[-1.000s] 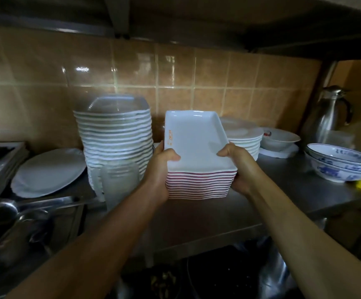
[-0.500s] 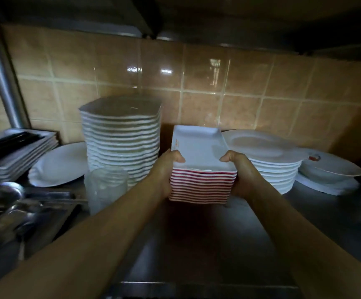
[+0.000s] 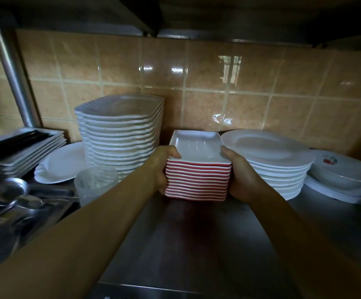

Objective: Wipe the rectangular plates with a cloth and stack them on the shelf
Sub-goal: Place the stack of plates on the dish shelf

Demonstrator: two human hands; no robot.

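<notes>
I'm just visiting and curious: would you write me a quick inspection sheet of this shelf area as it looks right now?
Surface: dim steel shelf.
Job's things: stack of white rectangular plates with red undersides, held at both sides; no cloth seen.
Clutter: tall stack of white wavy-edged plates, stack of round white plates, clear plastic cup, metal ladles.
Hands: left hand and right hand, fingers gripping the stack.
Cables: nothing seen.
Surroundings: tan tiled wall.

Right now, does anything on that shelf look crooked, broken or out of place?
Nothing looks broken or spilled. The red-edged stack of white rectangular plates leans slightly, its lower plates offset, held between the left hand and right hand. The tall stack of wavy white plates also sits unevenly.
</notes>
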